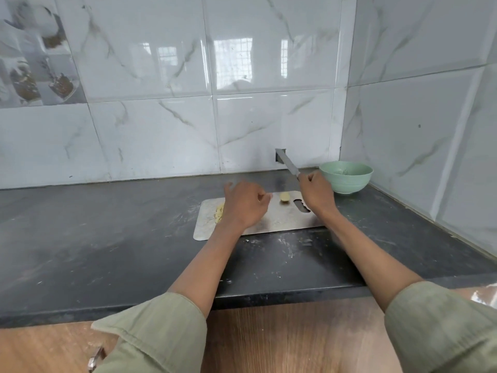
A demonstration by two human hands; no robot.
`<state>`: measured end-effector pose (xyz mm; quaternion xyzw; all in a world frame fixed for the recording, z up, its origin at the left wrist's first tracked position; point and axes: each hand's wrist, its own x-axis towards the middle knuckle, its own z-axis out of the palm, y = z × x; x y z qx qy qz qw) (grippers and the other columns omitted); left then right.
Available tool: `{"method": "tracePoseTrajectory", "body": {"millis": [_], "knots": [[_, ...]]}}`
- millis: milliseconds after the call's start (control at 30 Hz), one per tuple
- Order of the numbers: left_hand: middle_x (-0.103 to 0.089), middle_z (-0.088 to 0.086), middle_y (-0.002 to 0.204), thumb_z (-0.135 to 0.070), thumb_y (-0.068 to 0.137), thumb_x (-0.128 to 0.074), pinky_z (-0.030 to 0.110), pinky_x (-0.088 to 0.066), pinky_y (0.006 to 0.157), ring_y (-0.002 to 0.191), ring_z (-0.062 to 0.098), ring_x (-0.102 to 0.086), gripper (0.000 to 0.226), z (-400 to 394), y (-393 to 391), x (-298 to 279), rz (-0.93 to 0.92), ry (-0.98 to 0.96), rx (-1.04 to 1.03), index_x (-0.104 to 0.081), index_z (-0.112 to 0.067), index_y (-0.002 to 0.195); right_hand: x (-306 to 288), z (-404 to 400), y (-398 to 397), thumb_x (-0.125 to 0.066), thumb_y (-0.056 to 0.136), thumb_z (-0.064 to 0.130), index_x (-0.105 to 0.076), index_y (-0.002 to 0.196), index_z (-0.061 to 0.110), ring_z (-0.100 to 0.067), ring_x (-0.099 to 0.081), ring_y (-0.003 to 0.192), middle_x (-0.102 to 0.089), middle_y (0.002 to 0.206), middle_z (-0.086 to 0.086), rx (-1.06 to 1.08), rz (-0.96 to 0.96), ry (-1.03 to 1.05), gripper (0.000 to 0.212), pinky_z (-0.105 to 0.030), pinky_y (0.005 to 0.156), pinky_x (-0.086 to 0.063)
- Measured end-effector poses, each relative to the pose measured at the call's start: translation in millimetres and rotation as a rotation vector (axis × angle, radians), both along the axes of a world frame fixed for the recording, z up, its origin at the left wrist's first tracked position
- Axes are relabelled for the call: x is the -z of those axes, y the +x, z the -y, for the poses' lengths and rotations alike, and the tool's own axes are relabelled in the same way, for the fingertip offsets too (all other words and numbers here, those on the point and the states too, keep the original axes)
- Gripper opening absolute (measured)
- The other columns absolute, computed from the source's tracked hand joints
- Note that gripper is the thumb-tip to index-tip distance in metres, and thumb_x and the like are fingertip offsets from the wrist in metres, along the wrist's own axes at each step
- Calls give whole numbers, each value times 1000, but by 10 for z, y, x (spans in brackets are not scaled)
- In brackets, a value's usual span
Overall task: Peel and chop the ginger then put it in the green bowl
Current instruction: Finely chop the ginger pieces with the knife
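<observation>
On the metal chopping board (269, 222), which lies on the dark surface (107, 238) near the corner of the tiled wall, we see the ginger in two lots: a peeled, unchopped piece (284, 197) towards the board's far edge beside its handle slot, and a small heap of chopped bits (219, 212) at the board's far-left end. Our left hand (246, 204) hovers over the board just right of the heap, fingers curled in loosely; whether they hold anything we cannot tell from this angle. Our right hand (316, 193) is clamped round the handle of the knife (287, 162), whose blade points up and away towards the wall, lifted clear of the board. We judge that the blade is raised to keep it out of the way while the left hand tidies or reaches for the remaining piece. The green bowl (347, 176) stands just beyond the board's right end, close enough that the chopped ginger could be carried or scraped across easily. Something pale shows inside it, too small to name. By our reckoning, peeling is done, chopping is partway, and the transfer to the bowl is at best begun.
</observation>
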<state>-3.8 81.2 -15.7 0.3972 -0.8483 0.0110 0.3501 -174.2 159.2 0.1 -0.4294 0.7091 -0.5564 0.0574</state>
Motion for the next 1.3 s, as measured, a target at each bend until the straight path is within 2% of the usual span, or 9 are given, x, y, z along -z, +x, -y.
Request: {"method": "tracePoseTrajectory", "body": {"millis": [67,133,200,367,500,667,900,1100,1300], "knots": [[-71,-8,73,-47,100,-49,39,-24,92,82,13,-62,46,-1,-62,-31,0,-87,-62,-72,-20,70,-11,5,-35,-50,99,34,-35,67,21,-15,-37,55,-41,61,4,14,23,17,38,-35,54,-27],[-70,-11,81,-40,97,-56,41,-26,91,91,14,-60,32,30,-134,-57,60,-80,-78,-72,-23,76,-3,30,-55,-50,99,34,-35,65,21,-15,-36,51,-40,58,4,8,41,11,39,-32,52,-26],[-69,-13,102,-39,94,-65,45,-29,98,107,15,-58,14,58,-251,-95,177,-18,-50,-71,-28,99,26,51,-69,-51,100,32,-37,61,21,-14,-37,45,-40,52,5,4,50,6,43,-29,50,-30],[-58,-1,138,-38,98,-60,51,-36,109,134,24,-48,42,153,-634,-106,310,107,117,-59,-25,139,25,43,-80,-52,102,30,-43,61,19,-14,-44,50,-48,57,3,22,67,-3,43,-32,53,-34],[-71,8,109,-11,93,-61,36,-52,89,103,28,-67,21,167,-744,-10,233,142,168,-75,-11,108,49,58,-95,-52,101,29,-41,59,20,-11,-38,43,-43,52,6,41,69,4,44,-29,47,-29],[-68,7,73,-8,92,-60,29,-41,65,69,26,-63,21,155,-721,-7,173,165,177,-69,-10,73,88,117,-66,-54,98,32,-41,54,21,-15,-41,46,-43,49,6,29,28,19,47,-30,51,-34],[-70,13,88,-5,94,-57,31,-42,70,83,31,-65,16,130,-769,44,189,69,193,-73,-5,97,124,161,-88,-54,96,36,-44,62,19,-16,-44,49,-46,53,5,29,9,28,39,-31,54,-38],[-60,10,79,5,91,-57,37,-44,62,68,29,-58,25,26,-793,40,202,-47,198,-66,-7,111,122,139,-80,-55,99,33,-41,59,19,-15,-42,48,-44,52,4,42,-4,37,44,-30,52,-33],[-68,6,80,0,85,-63,43,-56,71,76,26,-65,20,127,-756,49,121,27,172,-69,-9,102,128,154,-104,-52,99,37,-43,68,19,-12,-42,50,-47,59,5,74,18,22,37,-30,50,-30]]}}
